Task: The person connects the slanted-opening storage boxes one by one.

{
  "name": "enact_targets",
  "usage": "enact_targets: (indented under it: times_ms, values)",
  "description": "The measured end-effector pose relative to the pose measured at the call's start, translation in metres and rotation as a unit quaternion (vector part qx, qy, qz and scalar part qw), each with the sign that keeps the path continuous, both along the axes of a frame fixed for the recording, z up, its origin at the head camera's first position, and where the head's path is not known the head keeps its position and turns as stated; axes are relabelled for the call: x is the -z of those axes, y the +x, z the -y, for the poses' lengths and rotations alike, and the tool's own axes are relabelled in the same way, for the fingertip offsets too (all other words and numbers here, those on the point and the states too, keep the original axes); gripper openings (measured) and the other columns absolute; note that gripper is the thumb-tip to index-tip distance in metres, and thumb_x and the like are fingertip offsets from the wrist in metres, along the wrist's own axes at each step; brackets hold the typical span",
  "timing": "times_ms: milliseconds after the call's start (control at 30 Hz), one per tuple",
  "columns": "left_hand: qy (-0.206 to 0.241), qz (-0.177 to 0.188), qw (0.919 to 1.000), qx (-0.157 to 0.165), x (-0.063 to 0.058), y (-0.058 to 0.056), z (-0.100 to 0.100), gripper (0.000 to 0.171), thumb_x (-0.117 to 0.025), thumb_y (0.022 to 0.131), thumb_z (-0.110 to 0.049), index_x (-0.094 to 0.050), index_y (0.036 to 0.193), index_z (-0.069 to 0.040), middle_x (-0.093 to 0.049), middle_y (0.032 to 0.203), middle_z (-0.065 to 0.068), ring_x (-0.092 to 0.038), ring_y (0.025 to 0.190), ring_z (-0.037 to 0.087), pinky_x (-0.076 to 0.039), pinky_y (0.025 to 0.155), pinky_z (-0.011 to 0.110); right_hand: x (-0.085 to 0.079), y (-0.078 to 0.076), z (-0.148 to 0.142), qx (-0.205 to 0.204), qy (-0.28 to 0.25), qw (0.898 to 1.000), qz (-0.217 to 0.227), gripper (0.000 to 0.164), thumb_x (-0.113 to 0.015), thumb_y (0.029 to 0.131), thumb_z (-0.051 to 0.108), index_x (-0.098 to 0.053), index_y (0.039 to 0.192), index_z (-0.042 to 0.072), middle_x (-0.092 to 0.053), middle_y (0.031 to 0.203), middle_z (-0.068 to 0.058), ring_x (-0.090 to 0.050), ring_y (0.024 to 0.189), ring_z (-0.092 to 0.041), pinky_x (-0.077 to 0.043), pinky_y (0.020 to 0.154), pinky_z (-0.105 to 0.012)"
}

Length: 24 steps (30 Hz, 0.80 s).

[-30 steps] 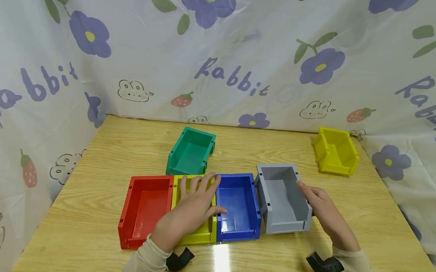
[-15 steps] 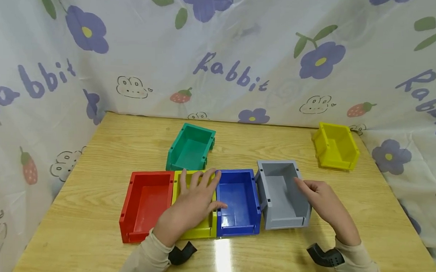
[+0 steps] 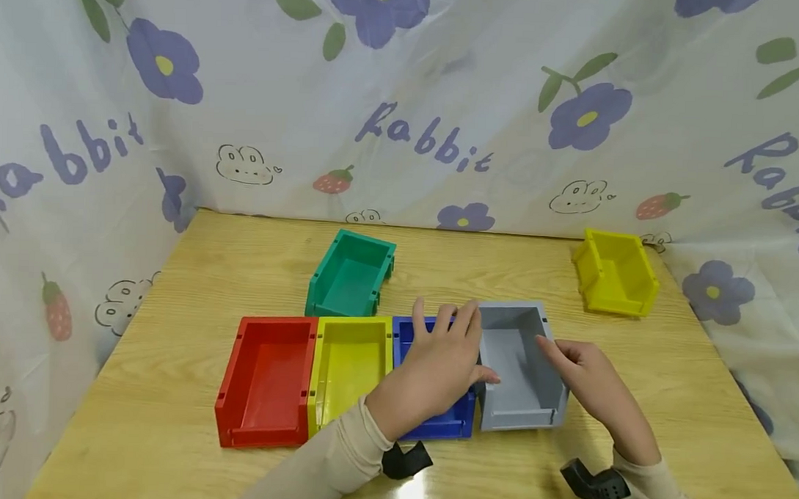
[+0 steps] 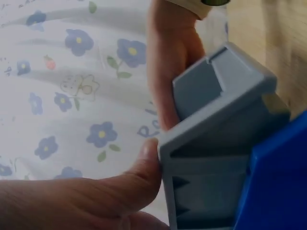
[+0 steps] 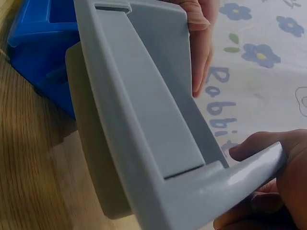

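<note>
The grey bin [image 3: 517,356] is at the right end of a row, just beside the blue bin [image 3: 456,422]; whether its base bears fully on the counter [image 3: 144,373] cannot be determined. The right hand [image 3: 587,368] grasps its right wall, thumb on the inner side, fingers outside. The left hand [image 3: 433,367] is unclenched, fingers extended and spread over the blue bin, thumb reaching to the left rim of the grey bin. Left of the blue bin stand a yellow bin [image 3: 351,365] and, at the row's end, a red bin [image 3: 276,377], sides adjoining. A green bin [image 3: 352,273] sits angled behind the row; a second yellow bin [image 3: 616,275] stands well apart at far right. Patterned cloth [image 3: 260,90] hangs behind the counter.
</note>
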State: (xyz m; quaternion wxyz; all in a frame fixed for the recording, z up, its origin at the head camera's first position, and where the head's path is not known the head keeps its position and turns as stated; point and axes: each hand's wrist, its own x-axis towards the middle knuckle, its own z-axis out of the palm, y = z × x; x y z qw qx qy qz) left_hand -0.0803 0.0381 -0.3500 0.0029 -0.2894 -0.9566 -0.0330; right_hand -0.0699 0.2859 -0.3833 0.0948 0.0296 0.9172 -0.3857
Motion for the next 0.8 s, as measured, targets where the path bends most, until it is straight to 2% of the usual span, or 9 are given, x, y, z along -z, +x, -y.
enact_targets:
  times_ms: [100, 200, 267, 333, 400, 500, 667, 800]
  values:
    - [-0.034, -0.004, 0.9994, -0.002, -0.003, 0.003, -0.004, 0.082, -0.055, 0.097, -0.065, -0.047, 0.157, -0.01, -0.039, 0.168, 0.005, -0.041, 0.146, 0.024, -0.029, 0.121, 0.066, -0.002, 0.001, 0.002, 0.01, -0.009, 1.0, 0.014, 0.057, -0.048, 0.108, 0.054, -0.041, 0.07, 0.012, -0.03, 0.062, 0.002, -0.033, 0.056, -0.01, -0.034, 0.055, -0.027]
    - [-0.062, -0.002, 0.998, -0.01, -0.005, 0.005, -0.005, 0.08, -0.053, 0.098, -0.065, -0.047, 0.158, -0.012, -0.036, 0.17, 0.005, -0.04, 0.148, 0.023, -0.029, 0.122, 0.065, -0.001, 0.001, 0.004, 0.016, -0.032, 0.999, 0.037, 0.057, -0.046, 0.108, 0.055, -0.058, 0.08, 0.007, -0.042, 0.069, 0.001, -0.047, 0.066, -0.01, -0.042, 0.062, -0.026]
    - [-0.07, 0.007, 0.9974, -0.013, -0.006, 0.006, -0.005, 0.08, -0.052, 0.099, -0.064, -0.044, 0.159, -0.012, -0.034, 0.171, 0.004, -0.039, 0.149, 0.022, -0.029, 0.122, 0.064, 0.003, 0.001, 0.006, 0.017, -0.04, 0.998, 0.05, 0.057, -0.046, 0.109, 0.053, -0.065, 0.09, 0.003, -0.048, 0.074, 0.0, -0.053, 0.075, -0.011, -0.046, 0.067, -0.026]
    - [-0.069, 0.022, 0.9973, -0.015, -0.005, 0.006, -0.004, 0.081, -0.051, 0.1, -0.063, -0.041, 0.161, -0.011, -0.032, 0.171, 0.004, -0.037, 0.15, 0.022, -0.028, 0.123, 0.064, 0.007, 0.002, 0.006, 0.017, -0.048, 0.997, 0.062, 0.057, -0.045, 0.109, 0.052, -0.065, 0.09, 0.003, -0.047, 0.075, 0.0, -0.054, 0.078, -0.012, -0.046, 0.07, -0.026]
    - [-0.066, 0.031, 0.9971, -0.018, -0.005, 0.007, -0.004, 0.08, -0.051, 0.101, -0.061, -0.038, 0.162, -0.011, -0.031, 0.172, 0.005, -0.036, 0.151, 0.022, -0.028, 0.123, 0.064, 0.011, 0.003, 0.006, 0.021, -0.05, 0.996, 0.07, 0.057, -0.045, 0.11, 0.053, -0.055, 0.079, 0.006, -0.038, 0.07, 0.002, -0.048, 0.07, -0.011, -0.042, 0.066, -0.026]
    - [-0.069, 0.024, 0.9969, -0.027, -0.003, 0.009, -0.005, 0.079, -0.052, 0.101, -0.059, -0.038, 0.162, -0.01, -0.03, 0.172, 0.006, -0.036, 0.153, 0.023, -0.028, 0.124, 0.064, 0.015, 0.003, 0.008, 0.023, -0.057, 0.996, 0.063, 0.057, -0.046, 0.109, 0.052, -0.038, 0.07, 0.012, -0.028, 0.064, 0.003, -0.035, 0.06, -0.01, -0.035, 0.058, -0.028]
    - [-0.101, -0.006, 0.9942, -0.038, 0.0, 0.011, -0.007, 0.075, -0.051, 0.103, -0.058, -0.041, 0.161, -0.012, -0.028, 0.173, 0.008, -0.031, 0.158, 0.024, -0.03, 0.123, 0.063, 0.019, 0.003, 0.012, 0.027, -0.065, 0.997, 0.045, 0.058, -0.049, 0.109, 0.05, -0.035, 0.067, 0.012, -0.028, 0.062, 0.004, -0.028, 0.056, -0.009, -0.031, 0.054, -0.028]
    - [-0.125, 0.001, 0.9915, -0.038, 0.001, 0.013, -0.009, 0.074, -0.05, 0.103, -0.057, -0.039, 0.162, -0.012, -0.026, 0.173, 0.009, -0.026, 0.16, 0.024, -0.028, 0.124, 0.063, 0.024, 0.005, 0.014, 0.033, -0.07, 0.996, 0.046, 0.059, -0.049, 0.109, 0.049, -0.036, 0.066, 0.011, -0.027, 0.062, 0.004, -0.027, 0.056, -0.009, -0.03, 0.054, -0.026]
